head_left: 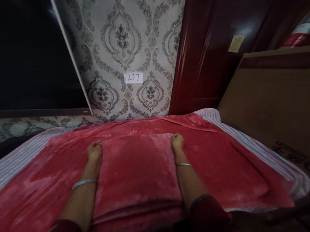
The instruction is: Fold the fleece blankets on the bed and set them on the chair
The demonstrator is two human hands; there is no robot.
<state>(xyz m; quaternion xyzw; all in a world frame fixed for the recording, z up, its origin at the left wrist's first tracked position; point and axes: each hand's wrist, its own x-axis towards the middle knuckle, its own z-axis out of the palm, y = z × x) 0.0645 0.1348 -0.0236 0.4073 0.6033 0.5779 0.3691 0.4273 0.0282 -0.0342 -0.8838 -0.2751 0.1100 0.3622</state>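
A folded red plush blanket [137, 171] lies on top of a spread red blanket [221, 159] that covers a bed. My left hand [94, 151] is closed on the far left corner of the folded blanket. My right hand [177, 141] is closed on its far right corner. Both arms reach forward along the sides of the folded piece, each with a silver bangle at the wrist.
A striped sheet [269, 152] shows at the bed's edges. Patterned wallpaper with a paper label "277" [133, 77] stands behind the bed. A dark red wooden door [207, 56] is to the right, a brown headboard [275, 99] further right, and a dark window [29, 50] to the left.
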